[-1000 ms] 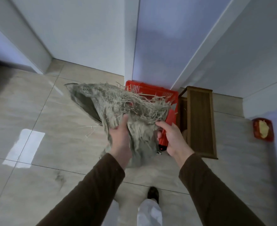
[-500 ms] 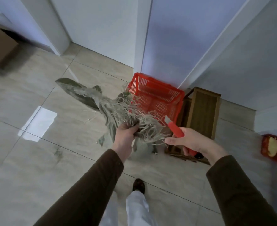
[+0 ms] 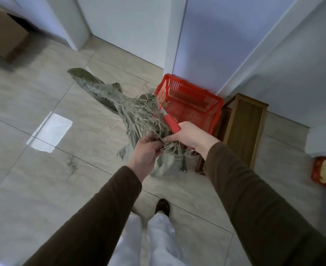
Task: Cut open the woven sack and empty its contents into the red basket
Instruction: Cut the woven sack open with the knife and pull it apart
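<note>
Sack gripped btwn hands: L, R w/ knife.

Soft, cool, rather dim light fills the scene, and a bright glare patch reflects off the glossy floor tiles at left. Walls and door frames bow outward from wide-angle distortion. The sleeves blur toward the lower edge, and fine detail is smeared throughout.

tiled floor, red basket, wooden stool, cardboard box
</note>
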`<state>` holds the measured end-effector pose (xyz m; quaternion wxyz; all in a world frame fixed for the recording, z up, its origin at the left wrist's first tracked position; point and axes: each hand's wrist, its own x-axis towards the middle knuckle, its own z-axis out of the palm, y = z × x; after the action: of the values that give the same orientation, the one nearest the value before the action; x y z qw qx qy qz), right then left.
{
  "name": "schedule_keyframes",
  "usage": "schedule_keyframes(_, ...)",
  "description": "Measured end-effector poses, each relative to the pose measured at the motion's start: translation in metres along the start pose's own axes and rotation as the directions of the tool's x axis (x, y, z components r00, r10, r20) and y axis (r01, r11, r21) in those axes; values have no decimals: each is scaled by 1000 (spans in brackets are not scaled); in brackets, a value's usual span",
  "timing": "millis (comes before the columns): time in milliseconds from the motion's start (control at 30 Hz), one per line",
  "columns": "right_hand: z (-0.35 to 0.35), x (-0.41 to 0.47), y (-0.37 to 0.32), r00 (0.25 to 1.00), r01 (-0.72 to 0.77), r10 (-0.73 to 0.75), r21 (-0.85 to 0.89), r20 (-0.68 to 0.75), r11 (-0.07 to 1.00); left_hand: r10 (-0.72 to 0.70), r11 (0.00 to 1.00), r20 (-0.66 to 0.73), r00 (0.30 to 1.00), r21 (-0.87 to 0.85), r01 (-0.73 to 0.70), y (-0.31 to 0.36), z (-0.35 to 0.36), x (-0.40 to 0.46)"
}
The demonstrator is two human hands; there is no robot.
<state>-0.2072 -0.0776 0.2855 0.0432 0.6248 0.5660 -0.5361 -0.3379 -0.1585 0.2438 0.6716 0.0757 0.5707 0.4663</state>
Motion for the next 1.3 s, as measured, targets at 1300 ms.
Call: schedule_keyframes(1300,37,27,33,950,59,41,310,-309,949,306,916,-521,797,389,-98,-26,-25,-18)
